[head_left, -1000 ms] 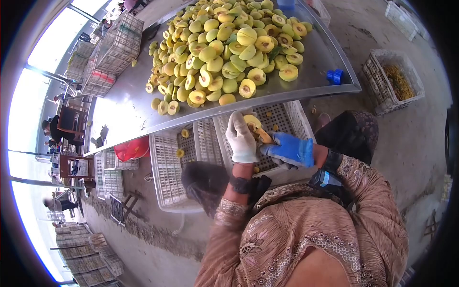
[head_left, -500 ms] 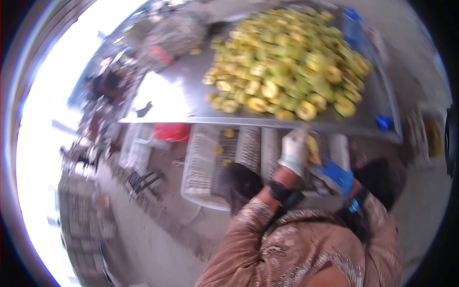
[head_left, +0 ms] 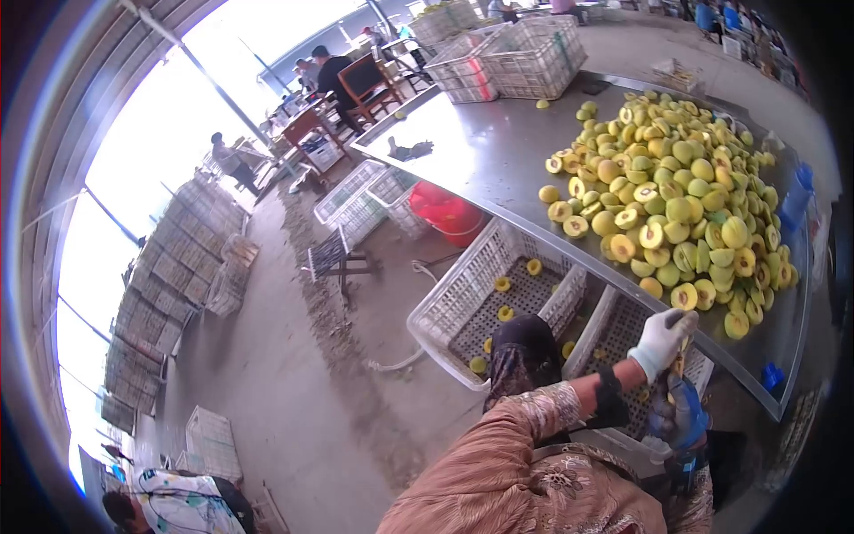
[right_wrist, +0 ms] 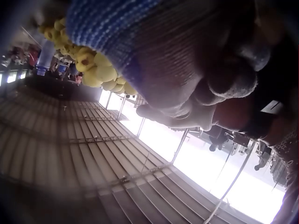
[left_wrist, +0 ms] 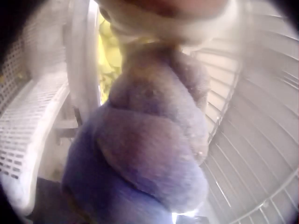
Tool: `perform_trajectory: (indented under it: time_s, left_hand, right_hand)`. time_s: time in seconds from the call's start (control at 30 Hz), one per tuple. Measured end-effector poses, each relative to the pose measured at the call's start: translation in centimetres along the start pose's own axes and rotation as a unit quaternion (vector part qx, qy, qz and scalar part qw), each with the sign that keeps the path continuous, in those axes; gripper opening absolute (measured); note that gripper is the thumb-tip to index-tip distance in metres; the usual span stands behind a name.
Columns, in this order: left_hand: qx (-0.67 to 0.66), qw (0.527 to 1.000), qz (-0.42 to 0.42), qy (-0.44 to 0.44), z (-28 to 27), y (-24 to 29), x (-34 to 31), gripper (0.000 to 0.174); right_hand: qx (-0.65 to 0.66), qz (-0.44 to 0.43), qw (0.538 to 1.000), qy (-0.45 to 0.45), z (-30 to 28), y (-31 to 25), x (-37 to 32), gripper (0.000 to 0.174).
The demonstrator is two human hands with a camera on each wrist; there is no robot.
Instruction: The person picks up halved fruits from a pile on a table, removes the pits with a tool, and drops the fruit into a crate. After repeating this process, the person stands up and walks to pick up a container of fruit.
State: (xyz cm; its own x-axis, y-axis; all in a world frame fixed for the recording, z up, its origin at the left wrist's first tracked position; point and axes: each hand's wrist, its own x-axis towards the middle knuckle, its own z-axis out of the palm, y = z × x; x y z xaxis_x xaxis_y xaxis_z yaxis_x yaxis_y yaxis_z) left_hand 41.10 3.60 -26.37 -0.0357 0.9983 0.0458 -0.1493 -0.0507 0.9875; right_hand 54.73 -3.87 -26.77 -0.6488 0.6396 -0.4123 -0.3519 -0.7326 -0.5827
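1. Over the right crate (head_left: 591, 334), the left hand (head_left: 661, 341) and right hand (head_left: 680, 415), fingers curled, grip a yellow-brown thing (head_left: 680, 360) between them, details too small to tell.
2. The left crate (head_left: 440, 347) holds scattered fruit halves (head_left: 507, 313).
3. The steel table (head_left: 507, 151) bears a fruit heap (head_left: 678, 209) right, reaching its near edge; bare metal stretches left.

The bench (head_left: 480, 173) carries a heap of fruit halves (head_left: 678, 209) toward its right end, a bottle (head_left: 798, 198) right of the heap, and crates (head_left: 536, 58) at its far left corner. Before its near edge, a floor crate (head_left: 445, 343) has a few fruit halves in it; a second crate (head_left: 591, 334) stands to its right, under the left hand (head_left: 663, 341) and right hand (head_left: 680, 415). Left of the first crate sits a bucket (head_left: 447, 214), then baskets (head_left: 360, 203), with a stool (head_left: 340, 256) nearer.
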Motion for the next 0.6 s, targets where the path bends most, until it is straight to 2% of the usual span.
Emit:
perform_trajectory:
  time_s: [0.07,0.1,0.2,0.23,0.33,0.43,0.5,0.6]
  left_hand:
    - [-0.009,1.000,-0.025,-0.004,0.1,1.1,-0.5,0.030]
    - [0.009,1.000,-0.006,-0.014,-0.2,1.3,-0.2,0.034]
    - [-0.042,0.982,-0.075,-0.170,-1.8,2.1,0.7,0.038]
    - [-0.057,0.979,-0.091,-0.174,-1.7,1.7,1.0,0.040]
    - [-0.082,0.986,-0.046,-0.136,-1.3,1.0,0.8,0.038]
    - [-0.177,0.976,-0.076,-0.100,-0.6,1.1,0.0,0.037]
    - [-0.151,0.980,-0.069,-0.113,-0.7,0.8,0.1,0.036]
    - [-0.093,0.988,-0.049,-0.117,-0.3,1.0,-0.1,0.034]
  right_hand:
    - [0.005,-0.009,1.000,-0.010,-0.4,0.2,0.1,0.023]
    - [0.009,-0.013,1.000,-0.013,-0.4,0.3,0.1,0.023]
    - [0.017,-0.014,0.997,-0.069,-0.3,-0.1,0.0,0.023]
    - [0.020,-0.013,0.996,-0.084,-0.1,-0.3,0.0,0.023]
    - [0.052,-0.006,0.992,-0.113,-0.2,-0.3,0.1,0.025]
    - [0.092,0.005,0.986,-0.139,-1.4,0.1,0.5,0.027]
    - [0.072,0.002,0.981,-0.180,-1.3,-0.1,0.3,0.027]
    - [0.039,-0.015,0.991,-0.131,0.2,-0.3,-1.0,0.029]
